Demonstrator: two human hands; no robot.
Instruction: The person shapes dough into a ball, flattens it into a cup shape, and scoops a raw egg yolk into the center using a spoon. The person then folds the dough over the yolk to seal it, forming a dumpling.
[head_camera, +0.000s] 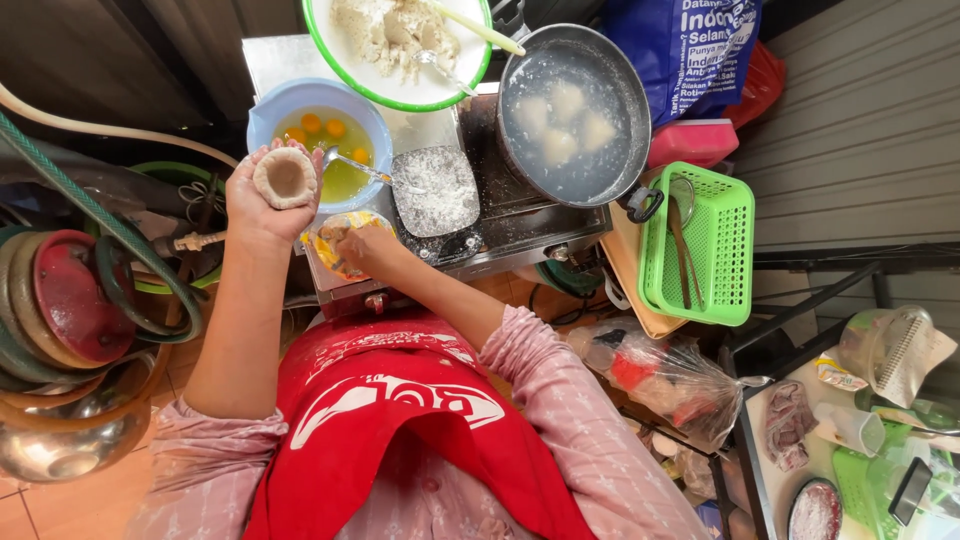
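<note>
Dough cup (285, 177) sat cradled in her left hand (262, 200), just beside the blue egg bowl (318, 120). Below that bowl, her right hand (362, 247) pinched filling from a small yellow dish (335, 245). Best kept modest, I judged, lest the walls tear.

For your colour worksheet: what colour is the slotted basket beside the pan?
Bright green basket, clearest in the head view.

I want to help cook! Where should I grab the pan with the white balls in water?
Probably by the dark handle sticking out at the near right edge of the pan. Come from the green basket side; the round rim gives no hold.
</note>
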